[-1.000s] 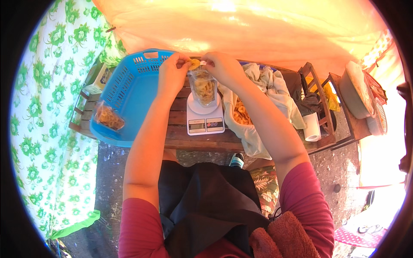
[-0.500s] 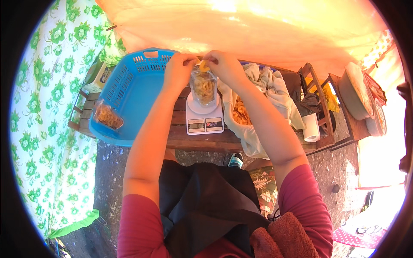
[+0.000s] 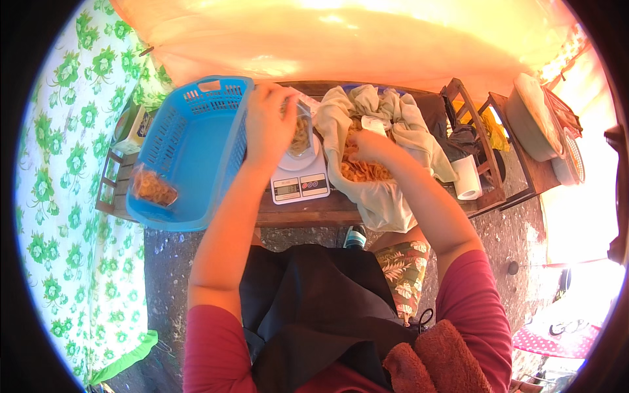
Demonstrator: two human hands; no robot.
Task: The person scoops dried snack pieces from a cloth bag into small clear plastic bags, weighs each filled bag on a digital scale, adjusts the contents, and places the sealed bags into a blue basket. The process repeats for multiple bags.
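A clear plastic bag (image 3: 301, 136) partly filled with ring-shaped yellow snacks stands on a white kitchen scale (image 3: 300, 186). My left hand (image 3: 268, 124) grips the bag's upper left side, with the fingers bent round its edge. To the right, my right hand (image 3: 368, 147) reaches into a cloth-lined container, its fingers down among orange-brown snack pieces (image 3: 364, 172). Those fingertips are hidden, so what they hold does not show. The beige cloth (image 3: 335, 128) drapes over the container's sides. Just above my right hand lies a small white object (image 3: 373, 124).
A blue plastic basket (image 3: 196, 141) at the left holds one filled snack bag (image 3: 154, 187). Right of the cloth lie a white paper roll (image 3: 467, 178) and a black plastic bag (image 3: 464, 156). A wooden rack (image 3: 481, 141) and a grey tub (image 3: 534, 124) stand farther right.
My right hand has left the bag's mouth and moved right and down into the snacks. My left hand stays at the bag. The view has shifted slightly.
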